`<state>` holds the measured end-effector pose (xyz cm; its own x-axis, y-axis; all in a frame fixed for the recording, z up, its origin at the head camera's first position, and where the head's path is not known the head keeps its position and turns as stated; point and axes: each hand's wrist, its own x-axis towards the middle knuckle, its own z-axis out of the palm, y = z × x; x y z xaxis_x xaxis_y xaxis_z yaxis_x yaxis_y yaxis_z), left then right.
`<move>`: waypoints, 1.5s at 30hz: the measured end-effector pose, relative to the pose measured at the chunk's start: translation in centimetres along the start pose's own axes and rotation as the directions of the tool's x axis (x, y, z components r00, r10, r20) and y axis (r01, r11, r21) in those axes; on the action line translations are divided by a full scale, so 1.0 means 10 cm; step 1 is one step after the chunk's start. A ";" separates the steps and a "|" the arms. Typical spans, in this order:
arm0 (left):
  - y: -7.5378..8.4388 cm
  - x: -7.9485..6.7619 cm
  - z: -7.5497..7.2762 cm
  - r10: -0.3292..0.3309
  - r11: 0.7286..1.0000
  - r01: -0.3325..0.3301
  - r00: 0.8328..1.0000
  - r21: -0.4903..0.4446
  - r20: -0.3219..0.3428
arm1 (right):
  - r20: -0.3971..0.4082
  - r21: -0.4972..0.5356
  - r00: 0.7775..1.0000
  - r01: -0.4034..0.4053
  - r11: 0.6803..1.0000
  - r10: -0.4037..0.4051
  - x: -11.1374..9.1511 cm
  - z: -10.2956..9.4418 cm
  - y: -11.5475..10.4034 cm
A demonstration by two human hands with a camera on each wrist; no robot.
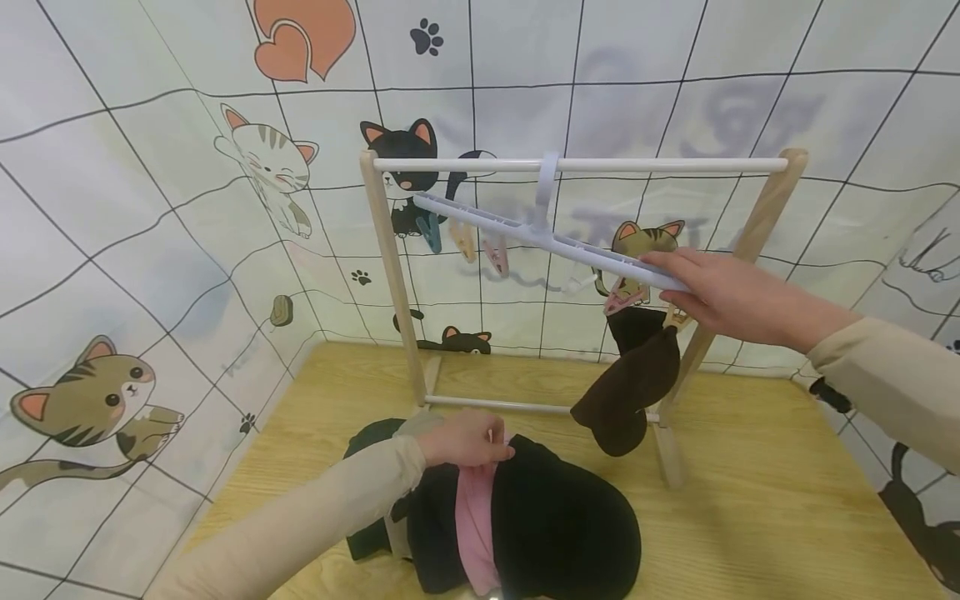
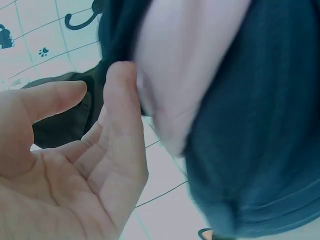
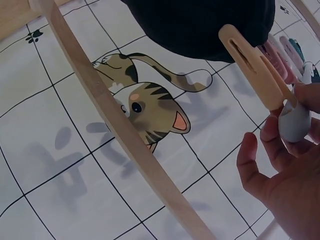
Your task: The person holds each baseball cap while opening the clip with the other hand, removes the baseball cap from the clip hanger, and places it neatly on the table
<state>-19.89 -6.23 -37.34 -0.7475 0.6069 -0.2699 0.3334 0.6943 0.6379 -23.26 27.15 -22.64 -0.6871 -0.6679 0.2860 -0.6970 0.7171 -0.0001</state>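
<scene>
My right hand (image 1: 723, 292) grips the right end of a white clip hanger (image 1: 540, 236), which hooks over the rack's top bar and tilts down to the right. From that end a dark brown sock-like cloth (image 1: 630, 392) hangs by a pink clip (image 1: 624, 298) and a peach clip (image 3: 250, 65). Toward the left, a blue clip (image 1: 429, 232) and others carry nothing. Below, my left hand (image 1: 465, 437) is over a row of folded cloths, beside a pink cloth (image 1: 476, 521) and a black cloth (image 1: 570, 517). In the left wrist view its thumb and forefinger stand apart, the forefinger against the cloth.
A wooden rack (image 1: 390, 283) with white bars stands at the back of the wood-grain table (image 1: 765, 500). Its right post (image 3: 110, 110) is near my right hand. Cat-printed tiled sheeting (image 1: 187, 275) encloses the back and sides.
</scene>
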 end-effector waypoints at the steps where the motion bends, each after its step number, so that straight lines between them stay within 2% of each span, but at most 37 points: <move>1: 0.02 0.02 -0.02 0.019 1.000 -0.019 1.000 0.009 -0.007 | -0.020 -0.013 1.000 0.014 1.000 -0.014 0.00 0.00 0.01; 8: 0.17 0.17 -0.14 0.094 0.995 -0.089 0.992 0.053 -0.084 | -0.052 -0.040 0.998 0.018 0.999 -0.020 0.00 -0.04 0.05; 14: 0.45 0.31 -0.22 0.187 0.977 -0.166 0.970 0.135 -0.156 | -0.090 -0.039 0.994 0.064 0.997 -0.067 0.03 -0.07 0.08; 20: 0.78 0.45 -0.26 0.205 0.971 -0.179 0.964 0.158 -0.168 | -0.080 -0.018 0.996 0.044 0.999 -0.046 0.03 -0.09 0.06; 25: 0.95 0.59 -0.28 0.254 0.960 -0.225 0.951 0.168 -0.177 | -0.061 0.005 0.998 0.022 1.000 -0.022 0.03 -0.09 0.02; 33: 1.12 0.77 -0.30 0.348 0.925 -0.312 0.924 0.216 -0.158 | -0.002 0.043 0.999 -0.037 0.998 0.037 0.05 -0.09 -0.06; 37: 1.20 0.84 -0.31 0.358 0.914 -0.317 0.924 0.252 -0.136 | 0.001 0.053 0.999 -0.033 0.998 0.033 0.06 -0.07 -0.07; 40: 1.24 0.90 -0.33 0.348 0.919 -0.318 0.932 0.235 -0.101 | 0.011 0.077 0.999 -0.035 0.996 0.034 0.06 -0.05 -0.08; 45: 1.24 0.97 -0.36 0.362 0.914 -0.345 0.931 0.213 -0.043 | 0.033 0.114 0.999 -0.042 0.993 0.038 0.08 0.00 -0.11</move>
<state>-25.06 6.92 -29.48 -0.6003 0.7997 0.0110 0.6853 0.5073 0.5225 -23.05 25.82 -22.44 -0.7197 -0.6460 0.2542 -0.6865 0.7169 -0.1216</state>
